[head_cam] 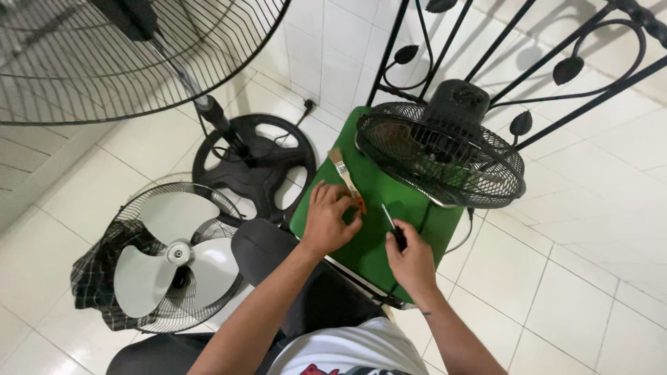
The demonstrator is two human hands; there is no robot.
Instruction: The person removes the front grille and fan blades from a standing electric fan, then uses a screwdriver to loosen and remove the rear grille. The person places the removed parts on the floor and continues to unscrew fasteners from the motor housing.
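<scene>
While the right hand [411,262] grips the screwdriver [393,226] on the green stool [368,250], the left hand [329,219] pinches the paintbrush [346,178] handle. Farther off sits the fan motor with rear guard [440,149]; keeping both tools steady seems advisable.

Both forearms reach forward, left hand [328,221] curled, fingers bent, right hand [411,260] in a closed grip.

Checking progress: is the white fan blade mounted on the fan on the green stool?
No, the white fan blade lies in a grille on the floor, left of the green stool.
</scene>
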